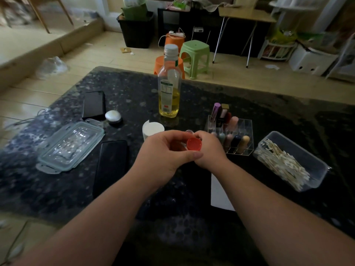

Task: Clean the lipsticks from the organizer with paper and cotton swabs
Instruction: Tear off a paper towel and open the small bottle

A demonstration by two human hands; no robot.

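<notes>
Both hands meet over the middle of the dark speckled worktop [57, 185], forearms coming in from the near edge.

Right grip [209, 150]: fingers curled, pinching a small red round piece [194, 144] seen end-on. Cap or whole lipstick, cannot tell.

Left grip [165, 150]: fingers curled in toward the red piece, thumb stretched beneath it with the tip against the right hand. Whether this grip holds anything itself, cannot tell.

Clear organizer [247, 131] stands just beyond and right of the right hand. Lipsticks [233, 122] stand upright in its compartments: a near row of pastel and dark caps, and a taller purple and gold group at the far left corner.

Clear plastic box [299, 148] further right, near the worktop's edge, with a heap of cotton swabs [284, 164] lying in it.

White paper sheet [221, 194] lies flat on the worktop, partly under the right forearm.

White roll [152, 129] stands just beyond the left hand. Behind it is a tall clear bottle [170, 89], white cap on, with yellow liquid in its lower part.

Left side: transparent clip-lock lid [71, 144] lying flat. One dark phone [110, 167] beside it toward the hands, a second phone [94, 104] further back, and a small white puck [113, 116] next to that one.

On the floor past the worktop: green stool [195, 54], orange stool [159, 64].
</notes>
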